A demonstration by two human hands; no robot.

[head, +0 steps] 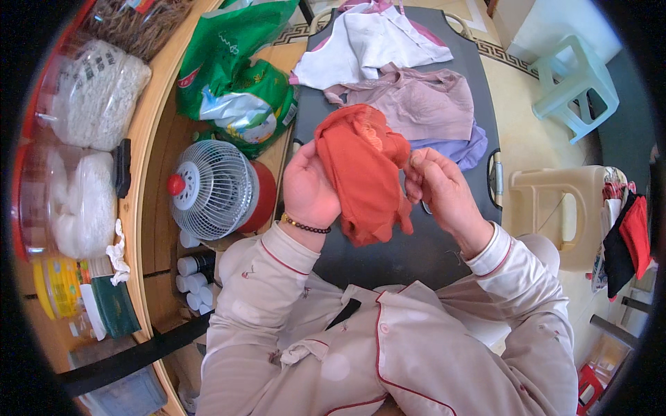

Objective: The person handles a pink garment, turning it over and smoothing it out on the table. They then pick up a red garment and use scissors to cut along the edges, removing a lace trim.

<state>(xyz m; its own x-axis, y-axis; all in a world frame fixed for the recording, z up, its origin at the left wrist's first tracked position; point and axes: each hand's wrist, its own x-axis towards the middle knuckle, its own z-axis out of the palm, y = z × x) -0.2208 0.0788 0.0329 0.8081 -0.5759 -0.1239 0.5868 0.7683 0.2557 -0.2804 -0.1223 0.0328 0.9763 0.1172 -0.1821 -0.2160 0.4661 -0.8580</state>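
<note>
An orange-red fabric garment (359, 177), bunched and folded, is held up in front of me over a dark grey folding cot (343, 268). My left hand (311, 184) supports it from the left, palm turned up, with the fingers hidden behind the cloth. At the garment's right edge, the thumb and index finger of my right hand (439, 182) are pinched together on the fabric; the exact spot they grip is small and partly hidden. Beyond lie a mauve bra top (426, 101), a purple cloth (452, 148) partly beneath it, and a white garment with pink edging (359, 44).
On my left, a wooden shelf (148, 171) carries clear tubs, with a small caged fan (213, 190) and a green plastic bag (234, 57) beside it. To the right stand a beige plastic stool (525, 218) with clothes (627, 239) and a pale green stool (577, 86).
</note>
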